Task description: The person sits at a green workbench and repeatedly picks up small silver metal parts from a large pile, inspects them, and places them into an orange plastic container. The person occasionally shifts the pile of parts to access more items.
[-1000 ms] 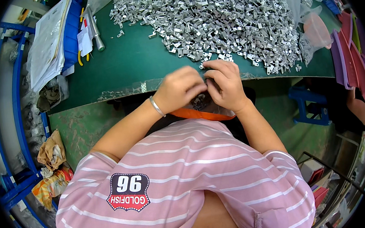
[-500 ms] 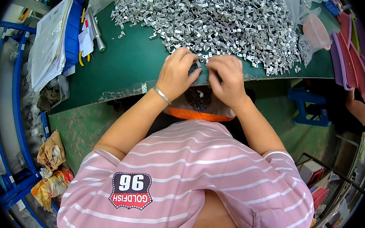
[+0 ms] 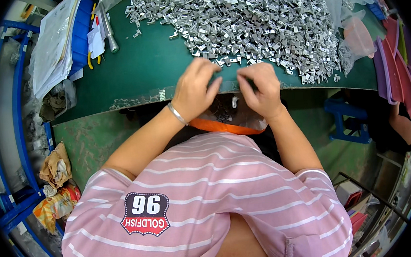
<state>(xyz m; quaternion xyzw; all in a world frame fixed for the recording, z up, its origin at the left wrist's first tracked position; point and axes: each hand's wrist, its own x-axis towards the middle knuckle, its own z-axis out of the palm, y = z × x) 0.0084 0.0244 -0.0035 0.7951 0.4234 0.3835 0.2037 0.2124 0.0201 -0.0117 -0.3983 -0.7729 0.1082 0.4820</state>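
Green surface is being covered at the far side by a heap of small metal clips; papers are stacked at left. Left hand and right hand are held at the near edge, fingers loosely curled; any grip cannot be told. One clip is seen below the edge, above an orange-rimmed bag. Since half a second ago, the hands have been drawn apart.
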